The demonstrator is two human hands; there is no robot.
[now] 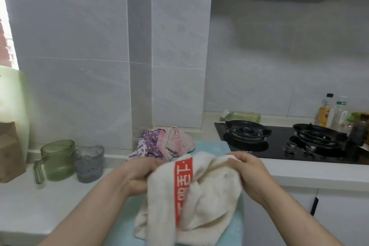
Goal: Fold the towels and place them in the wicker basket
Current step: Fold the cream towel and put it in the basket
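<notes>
A crumpled cream towel (211, 203) with a red printed stripe hangs between both hands above a light blue towel (215, 147) spread on the counter. My left hand (139, 173) grips the cream towel's upper left edge. My right hand (247, 171) pinches its upper right corner. Behind them, against the tiled wall, lies a heap of a purple patterned towel (147, 144) and a pink towel (175, 140). No wicker basket is in view.
A green jug (57, 160) and a grey cup (88, 163) stand on the white counter (30, 201) at the left, beside a brown paper bag (10, 154). A black gas hob (279, 142) with two burners lies at the right, with bottles (329, 112) behind it.
</notes>
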